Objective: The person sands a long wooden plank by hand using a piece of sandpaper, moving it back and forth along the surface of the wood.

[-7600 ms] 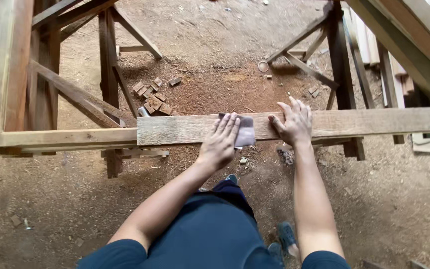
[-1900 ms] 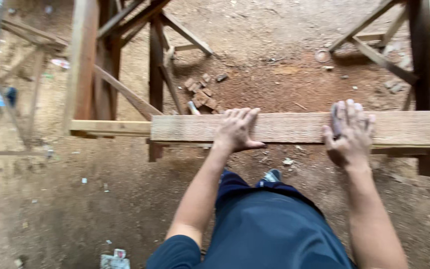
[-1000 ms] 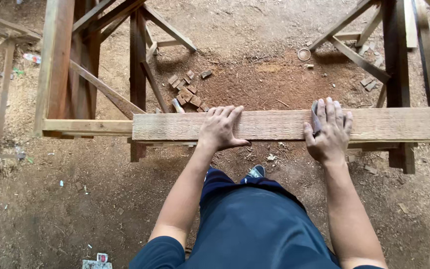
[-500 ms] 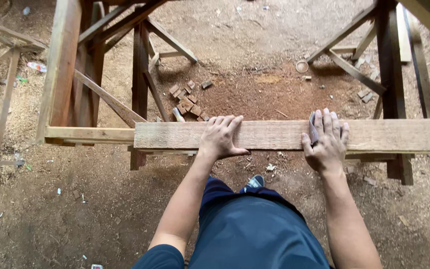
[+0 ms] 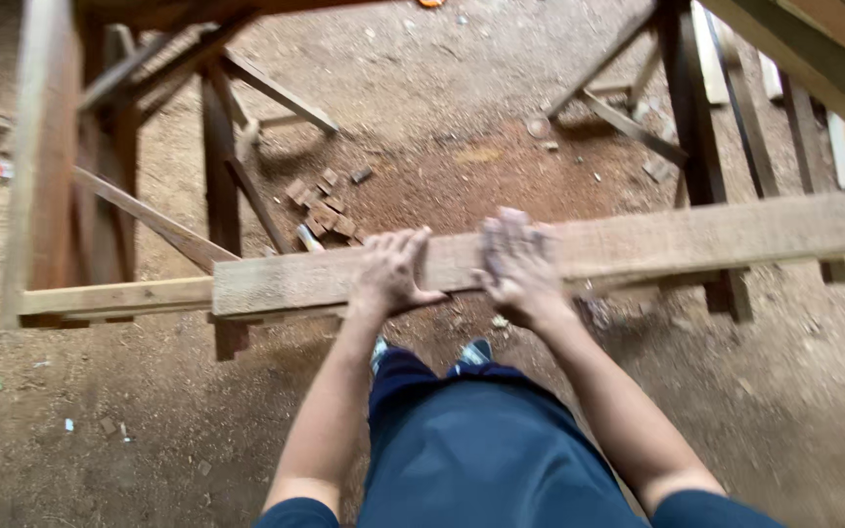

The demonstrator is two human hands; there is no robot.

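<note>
dirt floor below, long rough pale plank [image 5: 696, 240] on trestle [image 5: 110, 293], both hands flat, unclenched: left hand [image 5: 391, 274], right hand [image 5: 518, 264] blurred

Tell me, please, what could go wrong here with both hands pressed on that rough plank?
The plank looks rough-sawn, so the right hand, blurred as if sliding, might pick up splinters. The left hand presses near the plank's free end, past the trestle; the board could tip or shift. Wood offcuts on the dirt floor may trip a foot.

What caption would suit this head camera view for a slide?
Both hands, left hand and right hand, lie flat on a long wooden plank laid across wooden trestles over a dirt floor.
</note>
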